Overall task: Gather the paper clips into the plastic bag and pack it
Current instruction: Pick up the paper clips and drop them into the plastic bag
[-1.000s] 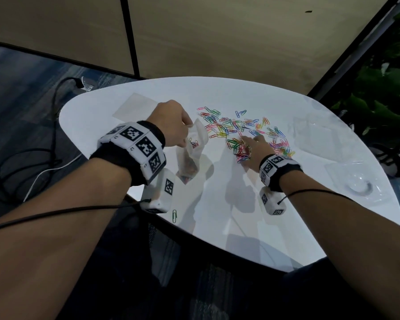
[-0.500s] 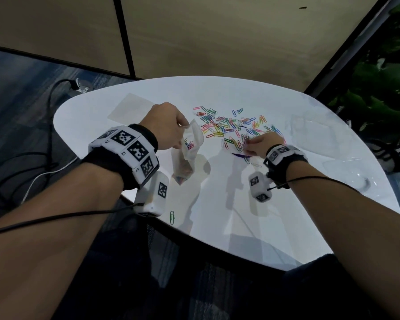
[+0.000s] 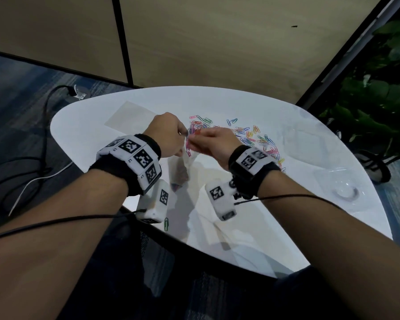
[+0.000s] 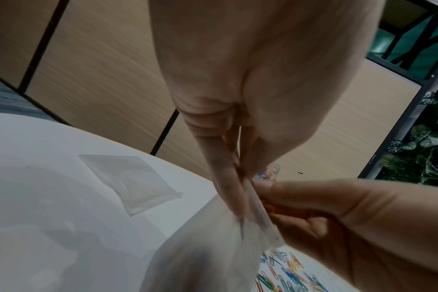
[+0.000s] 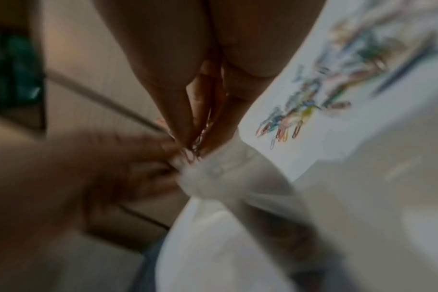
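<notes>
1. Here, above the white worktop (image 3: 240, 215), both hands meet at the mouth of a clear plastic bag (image 3: 183, 167), which hangs down from them with its lower end close to the surface.
2. The left hand (image 3: 166, 135) has its fingers curled and pinches the rim of the bag; in the left wrist view the fingertips (image 4: 228, 189) press together on the thin plastic edge (image 4: 258, 215).
3. The right hand (image 3: 214, 142) has its fingers bunched tight round a small cluster of paper clips (image 5: 194, 147), held right at the bag's opening; the right wrist view is blurred, so how many clips it holds is unclear.
4. A few pink and red clips (image 3: 189, 146) show between the two hands at the bag's mouth, and some coloured ones lie in the bottom of the bag (image 3: 176, 187).
5. The loose pile of coloured paper clips (image 3: 254, 137) is spread on the worktop beyond and to the right of the hands.
6. One green paper clip (image 3: 166, 223) lies by itself near the worktop's near edge, well apart from the pile.
7. A flat spare plastic bag (image 3: 129, 115) lies on the far left of the worktop, beyond the left hand.
8. More clear plastic (image 3: 310, 144) lies on the right side of the worktop, with a clear round-bottomed piece (image 3: 343, 191) nearer the right edge.
9. Leafy green plants (image 3: 379, 88) stand past the right edge, and dark cables (image 3: 21, 172) trail over the floor to the left.
</notes>
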`<state>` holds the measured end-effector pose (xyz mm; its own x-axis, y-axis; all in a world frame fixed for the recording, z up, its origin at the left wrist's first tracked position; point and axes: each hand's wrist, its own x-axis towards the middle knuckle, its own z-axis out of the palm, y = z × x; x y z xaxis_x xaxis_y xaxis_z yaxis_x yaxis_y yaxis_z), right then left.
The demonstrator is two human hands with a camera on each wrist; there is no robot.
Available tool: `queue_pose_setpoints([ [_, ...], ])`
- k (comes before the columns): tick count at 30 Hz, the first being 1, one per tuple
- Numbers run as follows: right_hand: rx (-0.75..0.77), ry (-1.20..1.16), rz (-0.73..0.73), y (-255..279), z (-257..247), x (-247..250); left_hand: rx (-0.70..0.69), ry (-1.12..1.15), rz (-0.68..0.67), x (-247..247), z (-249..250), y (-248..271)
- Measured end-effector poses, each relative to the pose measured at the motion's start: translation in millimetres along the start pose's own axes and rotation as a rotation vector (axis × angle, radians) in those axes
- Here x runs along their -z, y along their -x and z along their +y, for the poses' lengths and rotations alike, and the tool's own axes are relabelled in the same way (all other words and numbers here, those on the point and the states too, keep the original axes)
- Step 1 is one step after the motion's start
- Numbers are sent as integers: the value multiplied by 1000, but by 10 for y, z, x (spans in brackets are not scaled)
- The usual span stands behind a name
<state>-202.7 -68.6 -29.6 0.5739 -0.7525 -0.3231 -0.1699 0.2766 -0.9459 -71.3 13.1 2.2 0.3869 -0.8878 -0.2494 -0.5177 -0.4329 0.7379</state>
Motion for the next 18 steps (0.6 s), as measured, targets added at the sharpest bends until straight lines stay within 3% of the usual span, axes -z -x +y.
queue_pose_setpoints([
  [3, 230, 776, 59, -17, 104, -124, -22, -8, -17, -17, 4, 5],
  [6, 332, 1039, 93, 3, 47, -221, -31, -28, -14, -15, -1, 15],
  [9, 277, 1259, -52, 16, -54, -265, -37, -49, -14, 13, -12, 36],
  [12, 244, 1231, -111, 59, -136, -255, -47, -70, 5, 48, -25, 61],
  [13, 305, 1164, -66, 90, -162, -241, -41, -71, 18, 72, -42, 63],
  [15, 588, 1011, 58, 181, -161, -178, -15, -79, 41, 144, -108, 51],
  [16, 702, 992, 53, 249, -100, -128, 1, -86, 52, 185, -154, 41],
  [18, 774, 1082, -152, 437, 175, -62, 32, -87, 70, 265, -235, 32],
])
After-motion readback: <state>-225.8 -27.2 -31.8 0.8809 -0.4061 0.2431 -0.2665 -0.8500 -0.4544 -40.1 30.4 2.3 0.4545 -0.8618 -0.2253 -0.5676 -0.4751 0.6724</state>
